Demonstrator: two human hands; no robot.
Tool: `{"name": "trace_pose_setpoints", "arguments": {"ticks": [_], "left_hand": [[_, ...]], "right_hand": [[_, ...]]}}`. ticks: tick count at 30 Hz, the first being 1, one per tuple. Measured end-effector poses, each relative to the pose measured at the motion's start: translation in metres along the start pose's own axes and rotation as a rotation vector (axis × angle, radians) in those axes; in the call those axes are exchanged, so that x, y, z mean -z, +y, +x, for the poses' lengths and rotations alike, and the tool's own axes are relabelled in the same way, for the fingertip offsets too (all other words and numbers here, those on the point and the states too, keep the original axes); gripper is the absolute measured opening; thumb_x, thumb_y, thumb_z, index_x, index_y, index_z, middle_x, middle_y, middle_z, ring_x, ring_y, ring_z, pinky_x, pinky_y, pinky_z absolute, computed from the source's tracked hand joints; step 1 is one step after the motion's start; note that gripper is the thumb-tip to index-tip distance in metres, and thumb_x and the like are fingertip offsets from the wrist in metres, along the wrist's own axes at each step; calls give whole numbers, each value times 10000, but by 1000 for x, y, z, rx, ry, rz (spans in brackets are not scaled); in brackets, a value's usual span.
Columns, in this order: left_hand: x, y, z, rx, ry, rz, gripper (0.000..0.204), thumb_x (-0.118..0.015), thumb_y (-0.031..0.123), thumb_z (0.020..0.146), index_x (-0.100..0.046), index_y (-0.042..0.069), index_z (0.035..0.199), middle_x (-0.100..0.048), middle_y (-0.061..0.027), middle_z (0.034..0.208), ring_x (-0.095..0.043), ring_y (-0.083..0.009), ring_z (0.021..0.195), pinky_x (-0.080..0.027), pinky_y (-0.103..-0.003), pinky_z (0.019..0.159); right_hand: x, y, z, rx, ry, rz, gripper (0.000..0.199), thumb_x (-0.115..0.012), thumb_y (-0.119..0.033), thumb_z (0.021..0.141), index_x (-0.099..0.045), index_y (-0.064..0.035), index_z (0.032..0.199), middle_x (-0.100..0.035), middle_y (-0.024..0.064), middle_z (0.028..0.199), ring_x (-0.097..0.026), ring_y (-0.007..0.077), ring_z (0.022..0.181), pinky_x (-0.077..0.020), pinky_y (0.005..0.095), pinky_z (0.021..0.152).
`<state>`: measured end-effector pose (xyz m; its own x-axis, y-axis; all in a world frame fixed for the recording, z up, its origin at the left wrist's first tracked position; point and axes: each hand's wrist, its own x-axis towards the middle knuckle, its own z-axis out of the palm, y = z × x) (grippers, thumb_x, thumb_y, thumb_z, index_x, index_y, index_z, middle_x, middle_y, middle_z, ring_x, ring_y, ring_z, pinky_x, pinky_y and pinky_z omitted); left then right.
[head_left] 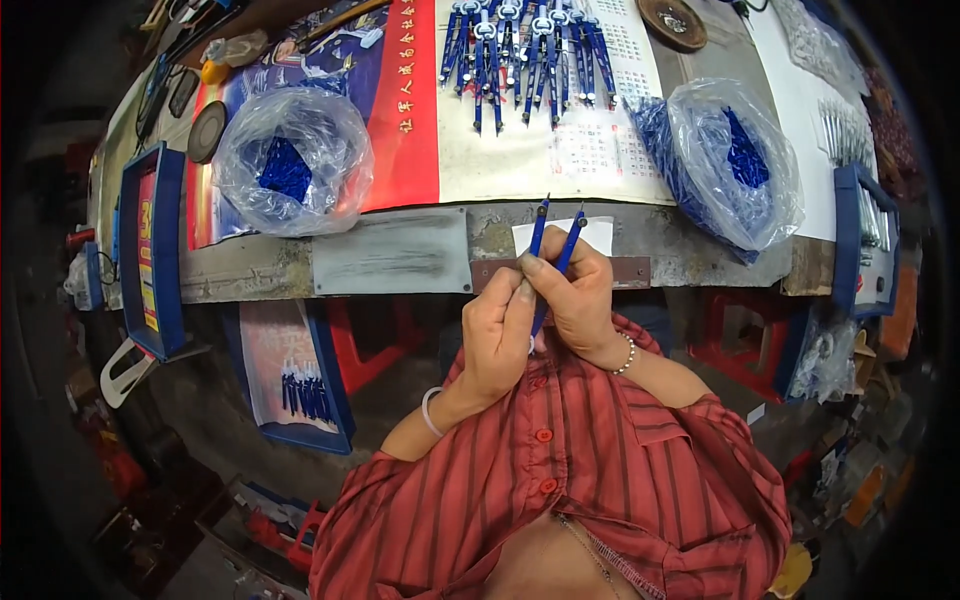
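Close in front of my chest, at the table's near edge, both my hands hold a blue drawing compass. Its two legs point away from me, slightly apart, with dark fittings near their tips. My left hand is closed around the lower part, whose head is mostly hidden by fingers. Thumb and fingers of my right hand pinch the legs farther up. Beyond my hands, several similar blue compasses with silvery heads lie piled on a printed sheet.
Clear plastic bags of small blue parts stand left and right on the table. A grey plate lies along the near edge. Below it, a blue tray holds more compasses. Round dishes and a blue-framed box are farther out.
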<state>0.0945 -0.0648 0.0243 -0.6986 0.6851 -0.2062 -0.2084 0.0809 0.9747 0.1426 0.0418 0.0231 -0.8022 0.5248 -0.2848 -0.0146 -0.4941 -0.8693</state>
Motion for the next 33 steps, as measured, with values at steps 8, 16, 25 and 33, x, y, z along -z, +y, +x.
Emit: {"name": "trace_pose_setpoints", "arguments": {"ticks": [8,16,25,33], "left_hand": [[1,2,1,-39,14,48,211,-414,145,970,-533,-2,876,-536,-2,631,-481,-35,476,-375,-191,439],[-1,-2,2,-13,56,43,219,-454,140,957,-525,0,804,-505,-12,558,-492,-52,462,-376,-222,422],[8,-3,8,-2,107,13,279,-416,198,985,-507,12,799,-499,2,590,-462,-38,461,-378,-206,419],[6,-5,5,31,100,6,243,-440,154,965,-506,11,780,-475,7,550,-447,-43,461,-354,-223,415]], "right_hand": [[-1,0,13,80,42,-92,255,-578,-68,869,-476,-62,635,-455,-47,648,-391,29,597,-328,198,547],[7,3,28,156,31,-8,212,-605,-106,879,-515,-58,693,-456,-59,627,-364,17,552,-307,193,488],[12,-2,-6,-123,-111,69,87,-597,-60,887,-533,-1,884,-550,8,763,-535,52,607,-432,192,504],[15,8,3,21,-3,-58,63,-593,-74,884,-583,-14,867,-567,-16,749,-487,22,618,-385,177,493]]}}
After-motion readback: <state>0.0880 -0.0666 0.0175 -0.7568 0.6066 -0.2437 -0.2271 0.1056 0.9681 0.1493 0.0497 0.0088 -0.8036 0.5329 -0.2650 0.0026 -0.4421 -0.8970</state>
